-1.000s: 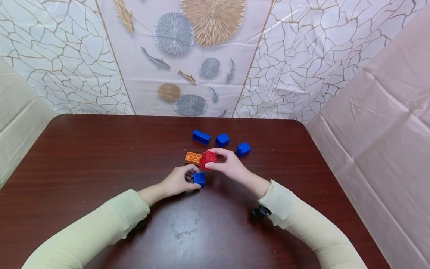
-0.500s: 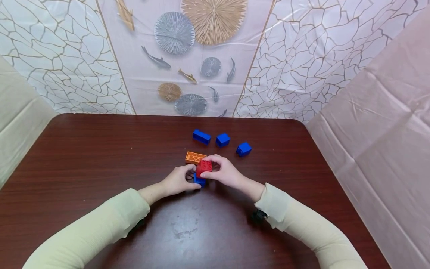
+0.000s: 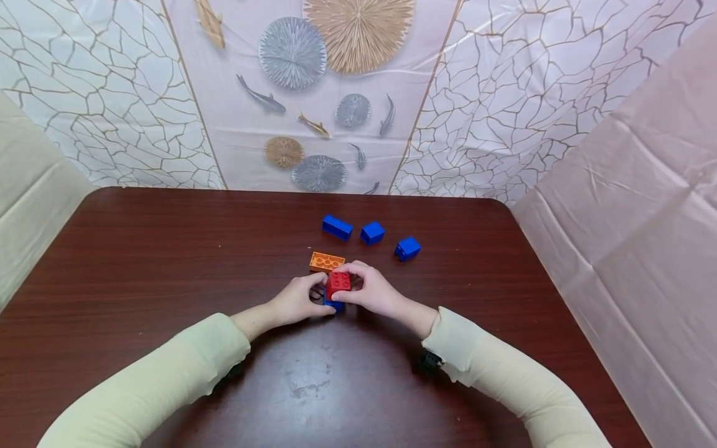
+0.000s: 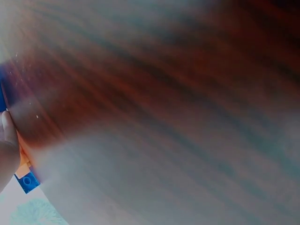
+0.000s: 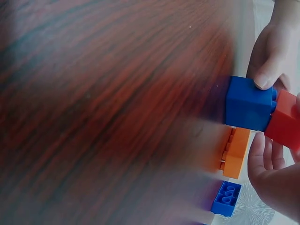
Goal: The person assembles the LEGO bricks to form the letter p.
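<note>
A blue brick (image 3: 333,306) stands studs up on the table, gripped by my left hand (image 3: 295,301) with the thumb against its near side. Over it is a red brick (image 3: 339,282), which my right hand (image 3: 372,291) holds between thumb and fingers. In the right wrist view the red brick (image 5: 286,119) sits tilted against the studs of the blue brick (image 5: 248,104); it does not look fully seated. The left wrist view catches only part of a hand (image 4: 7,152) at its left edge.
Just behind the hands an orange brick (image 3: 327,262) lies underside up. Farther back are a long blue brick (image 3: 337,228), a small blue brick (image 3: 372,233) and another blue brick (image 3: 407,249). A patterned cloth wall (image 3: 313,93) borders the table's (image 3: 168,249) far edge.
My right hand has brought the red brick left and toward me, from beside the orange brick down onto the blue brick. My left hand has stayed in place.
</note>
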Demonstrator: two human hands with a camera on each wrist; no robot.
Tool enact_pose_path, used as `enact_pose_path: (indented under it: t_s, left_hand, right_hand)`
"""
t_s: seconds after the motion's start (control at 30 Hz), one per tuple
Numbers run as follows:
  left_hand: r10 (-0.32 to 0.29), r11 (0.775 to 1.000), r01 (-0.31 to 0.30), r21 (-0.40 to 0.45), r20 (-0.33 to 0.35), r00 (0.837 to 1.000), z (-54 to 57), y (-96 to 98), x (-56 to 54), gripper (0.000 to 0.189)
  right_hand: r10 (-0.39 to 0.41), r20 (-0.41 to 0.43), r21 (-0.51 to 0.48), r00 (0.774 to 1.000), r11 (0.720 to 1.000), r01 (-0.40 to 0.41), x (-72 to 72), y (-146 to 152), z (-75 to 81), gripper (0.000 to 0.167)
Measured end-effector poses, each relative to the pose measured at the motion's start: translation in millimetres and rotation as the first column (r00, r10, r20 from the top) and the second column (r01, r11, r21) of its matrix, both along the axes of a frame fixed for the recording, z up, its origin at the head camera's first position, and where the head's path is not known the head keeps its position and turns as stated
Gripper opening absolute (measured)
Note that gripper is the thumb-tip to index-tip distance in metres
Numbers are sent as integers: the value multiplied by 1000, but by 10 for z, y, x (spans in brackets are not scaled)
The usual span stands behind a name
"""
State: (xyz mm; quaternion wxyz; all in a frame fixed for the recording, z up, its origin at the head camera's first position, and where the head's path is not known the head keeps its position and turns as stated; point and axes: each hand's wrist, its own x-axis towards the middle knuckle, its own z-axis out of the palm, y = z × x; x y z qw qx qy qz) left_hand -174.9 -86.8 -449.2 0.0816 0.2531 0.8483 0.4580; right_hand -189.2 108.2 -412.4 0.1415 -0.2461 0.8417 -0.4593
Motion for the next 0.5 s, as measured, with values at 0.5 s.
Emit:
enact_pose_path:
  t_s: [0.5]
  left_hand:
    - [-21, 1000, 21, -11, -11, 1000, 3, -11, -14, 38]
  right_hand:
    - [48, -96, 22, 994, 999, -46, 11, -9, -15, 41]
